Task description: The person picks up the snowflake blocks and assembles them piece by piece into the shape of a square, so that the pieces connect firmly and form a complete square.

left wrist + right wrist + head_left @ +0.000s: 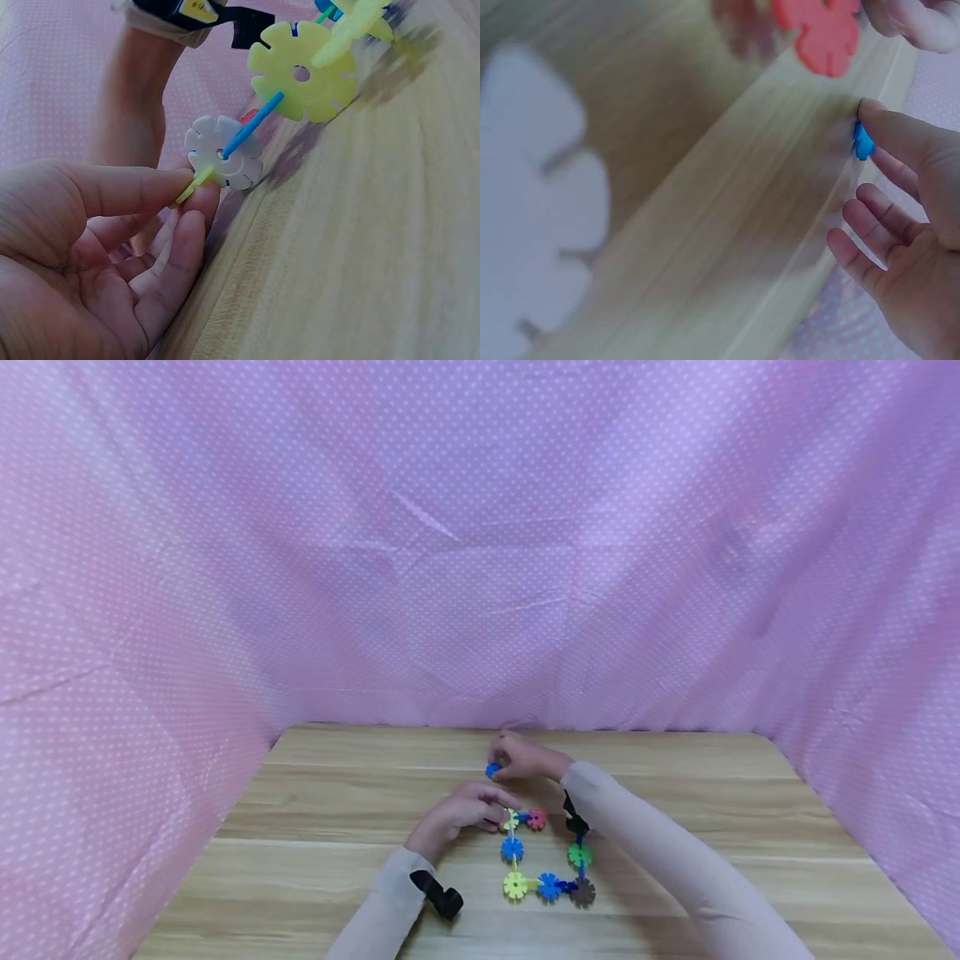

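Note:
Notched plastic discs joined at their edges form an angular chain on the wooden table. My left hand [468, 808] is at its far left corner, thumb and finger pinching a yellow disc [193, 187] seen nearly edge-on in the left wrist view. Against that disc stands a white-looking disc [232, 154]. Beyond the chain, my right hand [525, 756] pinches a separate blue disc [863, 141] between thumb and index finger near the tabletop; the other fingers are loosely bent. A red disc [536, 819] ends the far row. My right forearm and wrist strap partly hide the right side.
Nearer in the chain are a blue disc [512, 849], a yellow disc [515, 885], a brown disc [582, 892] and a green disc [579, 855]. Pink dotted cloth [480, 568] hangs behind and beside the wooden table [300, 827].

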